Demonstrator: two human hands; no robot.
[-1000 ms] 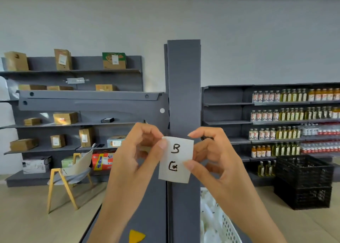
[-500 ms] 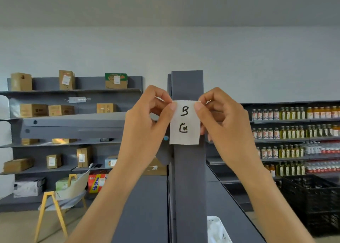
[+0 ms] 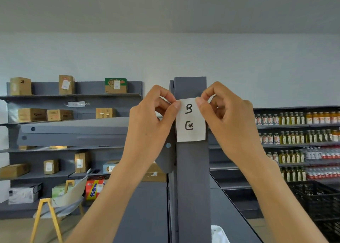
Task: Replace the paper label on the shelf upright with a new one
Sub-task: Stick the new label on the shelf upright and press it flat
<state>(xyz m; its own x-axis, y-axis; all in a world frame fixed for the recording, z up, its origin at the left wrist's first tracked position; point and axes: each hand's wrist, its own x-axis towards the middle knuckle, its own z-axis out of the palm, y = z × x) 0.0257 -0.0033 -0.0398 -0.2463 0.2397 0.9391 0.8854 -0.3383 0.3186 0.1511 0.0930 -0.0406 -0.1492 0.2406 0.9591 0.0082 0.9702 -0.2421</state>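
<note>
A white paper label (image 3: 191,120) with a handwritten "B" and a second mark lies flat against the front of the dark grey shelf upright (image 3: 193,178), near its top. My left hand (image 3: 150,125) pinches the label's upper left corner between thumb and forefinger. My right hand (image 3: 228,121) pinches its upper right corner the same way. The label's lower edge hangs free of both hands. No other label shows on the upright.
Grey shelves (image 3: 73,132) with cardboard boxes stand at the left, shelves of bottles (image 3: 298,138) at the right. A yellow-legged chair (image 3: 60,206) is at lower left, a black crate (image 3: 318,198) at lower right. A white object (image 3: 219,233) sits beside the upright's base.
Both hands have carried the label up from chest height to the top of the upright. It now rests flat on the upright's front, held by its top corners.
</note>
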